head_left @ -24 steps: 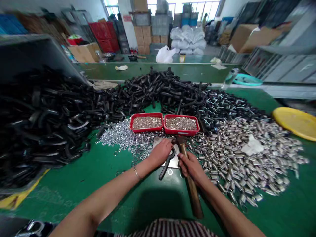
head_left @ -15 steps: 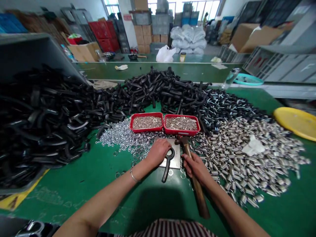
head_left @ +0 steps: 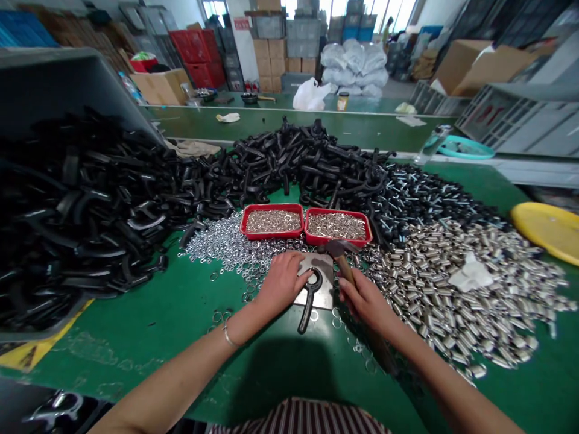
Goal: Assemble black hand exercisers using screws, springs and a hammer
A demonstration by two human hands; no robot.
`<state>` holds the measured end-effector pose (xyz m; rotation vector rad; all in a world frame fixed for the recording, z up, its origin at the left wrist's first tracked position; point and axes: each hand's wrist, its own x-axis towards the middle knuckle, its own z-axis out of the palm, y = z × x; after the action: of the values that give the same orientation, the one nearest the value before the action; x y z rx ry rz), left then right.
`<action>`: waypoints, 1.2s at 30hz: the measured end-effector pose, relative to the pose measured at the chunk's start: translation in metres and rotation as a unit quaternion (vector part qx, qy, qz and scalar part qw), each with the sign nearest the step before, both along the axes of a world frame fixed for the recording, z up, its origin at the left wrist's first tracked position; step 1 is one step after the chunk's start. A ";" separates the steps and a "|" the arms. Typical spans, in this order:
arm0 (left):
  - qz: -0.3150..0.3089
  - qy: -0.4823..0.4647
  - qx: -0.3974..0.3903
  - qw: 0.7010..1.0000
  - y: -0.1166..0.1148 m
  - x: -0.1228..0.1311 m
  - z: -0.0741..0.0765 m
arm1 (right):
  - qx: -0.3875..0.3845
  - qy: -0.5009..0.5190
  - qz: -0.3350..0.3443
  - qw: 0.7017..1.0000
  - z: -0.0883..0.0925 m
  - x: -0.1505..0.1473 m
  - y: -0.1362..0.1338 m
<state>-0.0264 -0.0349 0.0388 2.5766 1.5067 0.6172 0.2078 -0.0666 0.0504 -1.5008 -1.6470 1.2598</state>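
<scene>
A black ring-ended handle (head_left: 309, 303) lies on a square metal plate (head_left: 324, 295), its tail running toward me past the plate's edge. My left hand (head_left: 281, 281) rests palm down at the plate's left side, with its thumb stretched to the handle's ring and apart from the other fingers. Beyond the ring, the plate has a dark patch. My right hand (head_left: 364, 300) grips a hammer (head_left: 342, 260) by its wooden shaft, close under the head. The hammer head is just right of the plate, near a red tray (head_left: 309, 240). Part of the shaft is hidden by my hand.
Another red tray (head_left: 243, 230) holds tiny metal parts. Small metal rings (head_left: 217, 244) spread on the left. Black handles (head_left: 266, 163) are heaped behind and fill a tilted bin (head_left: 131, 108). Threaded metal inserts (head_left: 434, 289) and black-headed bolts (head_left: 434, 196) cover the right, beside a yellow lid (head_left: 543, 226).
My left hand has drawn back slightly left, and its thumb has spread from its fingers. The hammer has turned in my right hand, its shaft end now dark and blurred. The view has shifted slightly.
</scene>
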 end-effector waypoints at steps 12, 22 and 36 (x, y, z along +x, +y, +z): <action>0.013 0.149 -0.154 0.977 -0.034 -0.009 0.000 | 0.066 -0.255 0.099 0.960 0.033 0.001 0.010; 0.013 0.141 -0.157 0.977 -0.032 -0.010 0.004 | 0.037 -0.259 0.134 0.956 0.025 0.003 0.016; 0.025 0.069 -0.147 0.986 -0.033 -0.017 -0.001 | 0.061 -0.254 0.154 0.953 0.020 -0.001 0.000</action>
<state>-0.0433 -0.0677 0.0382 2.4044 1.5703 0.2019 0.2064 -0.0668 0.0702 -1.6255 -2.3216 0.9372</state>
